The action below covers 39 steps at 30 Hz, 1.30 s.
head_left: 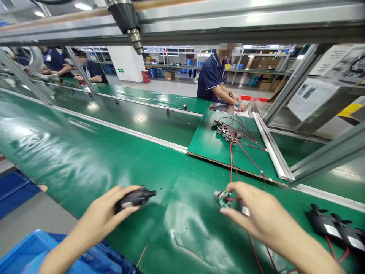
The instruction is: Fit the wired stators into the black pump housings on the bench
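Observation:
My left hand [110,213] is closed around a black plastic housing [136,198] that has a short nozzle-like end pointing right. Between the thumb and fingers of my right hand [253,205] is a small round motor [221,198] with a green circuit board and red wires. Both parts are held apart over the green bench top [159,171]. Several similar motors [226,133] with red leads lie on the raised green board beyond my right hand. Black housings [333,226] with white labels and red wires sit to the right of my right forearm.
A power driver [128,26] hangs overhead from a metal rail [199,19]. Blue bins [34,249] stand at the lower left. Metal posts [292,82] rise at the right. Across the line, a co-worker [212,78] handles parts; other people sit farther left.

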Each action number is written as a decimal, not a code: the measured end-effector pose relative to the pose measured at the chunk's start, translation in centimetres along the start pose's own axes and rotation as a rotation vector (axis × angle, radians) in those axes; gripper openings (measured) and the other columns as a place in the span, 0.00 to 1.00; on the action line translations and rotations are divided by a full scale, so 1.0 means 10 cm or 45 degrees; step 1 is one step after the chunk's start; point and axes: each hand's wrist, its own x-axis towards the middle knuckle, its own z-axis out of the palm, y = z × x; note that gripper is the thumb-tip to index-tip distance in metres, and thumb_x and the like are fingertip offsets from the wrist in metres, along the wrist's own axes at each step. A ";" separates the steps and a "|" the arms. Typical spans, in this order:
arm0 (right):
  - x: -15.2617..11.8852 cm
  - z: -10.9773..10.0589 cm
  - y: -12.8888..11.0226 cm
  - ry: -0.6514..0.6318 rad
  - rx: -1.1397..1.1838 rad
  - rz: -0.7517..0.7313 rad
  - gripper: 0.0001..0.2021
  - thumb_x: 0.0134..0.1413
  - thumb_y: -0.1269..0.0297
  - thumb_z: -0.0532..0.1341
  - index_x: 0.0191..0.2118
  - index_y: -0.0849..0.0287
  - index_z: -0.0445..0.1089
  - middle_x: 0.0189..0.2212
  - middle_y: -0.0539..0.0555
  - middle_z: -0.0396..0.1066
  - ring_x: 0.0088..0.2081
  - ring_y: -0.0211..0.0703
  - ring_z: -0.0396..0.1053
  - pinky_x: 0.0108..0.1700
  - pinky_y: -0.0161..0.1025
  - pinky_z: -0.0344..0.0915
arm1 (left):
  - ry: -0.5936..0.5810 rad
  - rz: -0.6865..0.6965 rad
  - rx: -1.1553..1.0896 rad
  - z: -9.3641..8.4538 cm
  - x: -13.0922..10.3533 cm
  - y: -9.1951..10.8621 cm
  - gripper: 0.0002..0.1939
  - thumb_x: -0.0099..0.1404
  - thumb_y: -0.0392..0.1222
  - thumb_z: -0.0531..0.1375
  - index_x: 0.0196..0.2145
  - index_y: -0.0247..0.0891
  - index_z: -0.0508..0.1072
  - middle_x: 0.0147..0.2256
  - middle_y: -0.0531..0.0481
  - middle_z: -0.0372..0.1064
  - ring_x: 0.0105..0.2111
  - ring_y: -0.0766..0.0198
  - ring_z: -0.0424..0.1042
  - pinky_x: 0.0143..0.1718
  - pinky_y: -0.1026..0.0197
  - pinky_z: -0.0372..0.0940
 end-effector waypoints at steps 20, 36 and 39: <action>-0.07 0.08 -0.03 -0.220 -0.080 0.298 0.26 0.48 0.37 0.68 0.36 0.57 0.68 0.30 0.51 0.76 0.33 0.48 0.76 0.31 0.39 0.59 | -0.448 -0.054 -1.098 1.14 1.21 1.13 0.26 0.56 0.47 0.71 0.51 0.45 0.71 0.47 0.49 0.74 0.49 0.56 0.74 0.54 0.55 0.68; -0.10 0.17 -0.08 0.010 -0.031 0.202 0.32 0.57 0.28 0.52 0.32 0.58 0.68 0.25 0.52 0.74 0.27 0.44 0.72 0.28 0.38 0.53 | -0.294 0.248 -1.271 1.69 0.63 1.34 0.30 0.59 0.50 0.72 0.55 0.47 0.65 0.48 0.47 0.78 0.48 0.58 0.79 0.52 0.58 0.75; -0.09 0.26 -0.10 0.034 -0.089 0.195 0.32 0.55 0.29 0.55 0.31 0.58 0.68 0.25 0.52 0.74 0.27 0.44 0.73 0.28 0.39 0.52 | -0.298 0.388 -1.002 1.66 0.64 1.30 0.32 0.61 0.49 0.70 0.59 0.50 0.62 0.49 0.49 0.77 0.48 0.59 0.78 0.51 0.59 0.74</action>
